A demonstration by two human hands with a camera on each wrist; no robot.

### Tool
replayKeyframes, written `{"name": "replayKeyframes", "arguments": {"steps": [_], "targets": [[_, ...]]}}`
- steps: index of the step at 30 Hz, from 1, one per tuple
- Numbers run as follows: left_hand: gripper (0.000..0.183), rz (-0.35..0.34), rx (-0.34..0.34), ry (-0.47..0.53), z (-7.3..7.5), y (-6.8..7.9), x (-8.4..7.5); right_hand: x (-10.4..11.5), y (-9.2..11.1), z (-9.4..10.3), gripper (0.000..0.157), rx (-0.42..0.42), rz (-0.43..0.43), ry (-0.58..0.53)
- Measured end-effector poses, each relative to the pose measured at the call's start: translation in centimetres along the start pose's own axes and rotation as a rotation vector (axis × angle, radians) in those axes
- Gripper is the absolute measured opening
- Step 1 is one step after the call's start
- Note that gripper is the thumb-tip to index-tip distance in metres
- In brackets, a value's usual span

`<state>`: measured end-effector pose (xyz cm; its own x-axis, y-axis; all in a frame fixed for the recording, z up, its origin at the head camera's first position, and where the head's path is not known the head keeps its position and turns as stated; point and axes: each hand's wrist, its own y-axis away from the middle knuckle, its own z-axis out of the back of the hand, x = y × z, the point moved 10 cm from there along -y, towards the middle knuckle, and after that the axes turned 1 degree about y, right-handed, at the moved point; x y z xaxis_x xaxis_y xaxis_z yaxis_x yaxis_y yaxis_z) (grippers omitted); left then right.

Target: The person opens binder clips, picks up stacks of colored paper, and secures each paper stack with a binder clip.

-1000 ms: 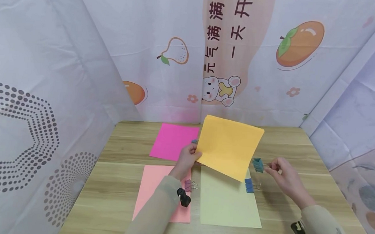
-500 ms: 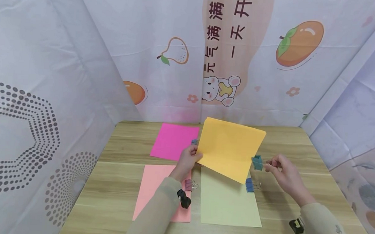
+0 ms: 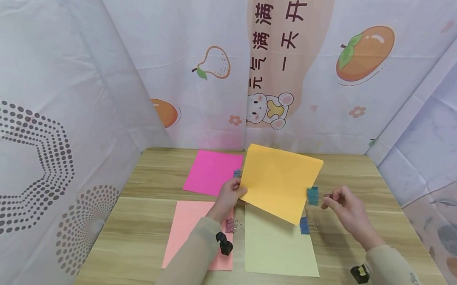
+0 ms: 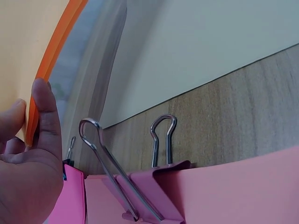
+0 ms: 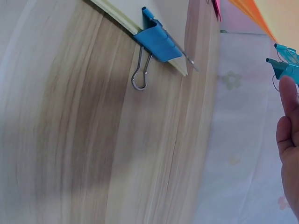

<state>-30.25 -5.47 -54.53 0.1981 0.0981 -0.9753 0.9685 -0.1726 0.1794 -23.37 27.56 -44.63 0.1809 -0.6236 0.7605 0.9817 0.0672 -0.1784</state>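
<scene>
My left hand [image 3: 228,196] pinches the left edge of a stack of orange paper [image 3: 280,183], thumb in front, holding it tilted up above the table. In the left wrist view the stack's edge [image 4: 56,44] runs between thumb and fingers. My right hand [image 3: 346,211] pinches the wire handles of a teal binder clip [image 3: 313,196], whose mouth is right at the stack's right edge. In the right wrist view this teal clip [image 5: 288,70] lies close by the orange corner, partly cut off by the frame.
Pale yellow paper [image 3: 279,251] with a blue binder clip [image 3: 304,225] lies below the orange stack. To the left are pink paper [image 3: 184,225] with a mauve clip [image 3: 230,225] and magenta paper [image 3: 212,171] with a blue clip [image 3: 237,173]. A printed curtain [image 3: 199,107] stands behind.
My right hand has raised the teal clip slightly and turned it toward the orange paper's right edge, bringing its mouth there. The left hand and the paper have barely moved.
</scene>
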Motion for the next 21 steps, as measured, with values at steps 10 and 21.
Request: {"name": "replayKeyframes", "arguments": {"steps": [10, 21], "targets": [[0.017, -0.008, 0.032, -0.011, -0.3, 0.0, 0.1, -0.4, -0.3, -0.4, 0.032, 0.025, -0.079, -0.118], [0.021, -0.014, 0.039, 0.012, -0.8, 0.1, 0.2, -0.4, -0.8, -1.2, 0.034, -0.01, -0.087, -0.296]]}}
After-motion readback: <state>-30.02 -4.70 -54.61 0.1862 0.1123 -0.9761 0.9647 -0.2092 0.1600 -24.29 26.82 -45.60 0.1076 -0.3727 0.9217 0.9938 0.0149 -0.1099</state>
